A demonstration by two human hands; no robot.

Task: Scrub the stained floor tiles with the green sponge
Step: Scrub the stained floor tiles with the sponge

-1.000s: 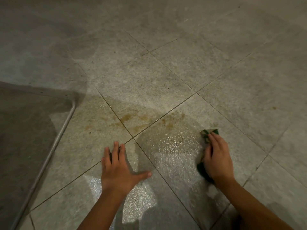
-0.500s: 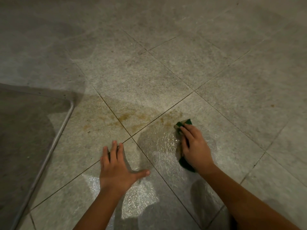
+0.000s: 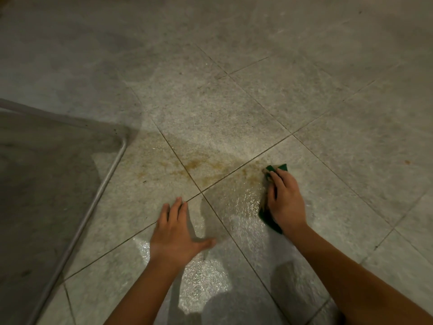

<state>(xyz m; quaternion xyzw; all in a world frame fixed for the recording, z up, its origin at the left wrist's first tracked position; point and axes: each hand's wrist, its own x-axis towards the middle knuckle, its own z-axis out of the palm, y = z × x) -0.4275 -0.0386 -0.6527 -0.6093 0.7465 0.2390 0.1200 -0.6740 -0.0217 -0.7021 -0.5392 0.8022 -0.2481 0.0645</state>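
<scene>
Pressing the green sponge [image 3: 278,168] flat onto wet floor tiles [image 3: 210,118], the right hand [image 3: 284,200] closes over it beside the brown stain [image 3: 206,167]. Sponge corners protrude at fingertips and wrist. The left hand [image 3: 175,233] rests open, fingers spread.

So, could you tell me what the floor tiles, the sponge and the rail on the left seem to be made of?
Floor tiles: probably ceramic or stone, speckled grey, textured, glistening where wet. Green sponge: looks like thin synthetic scouring pad, creased under the right hand. Rail: likely metal, a smooth grey tube with a dull sheen.
</scene>
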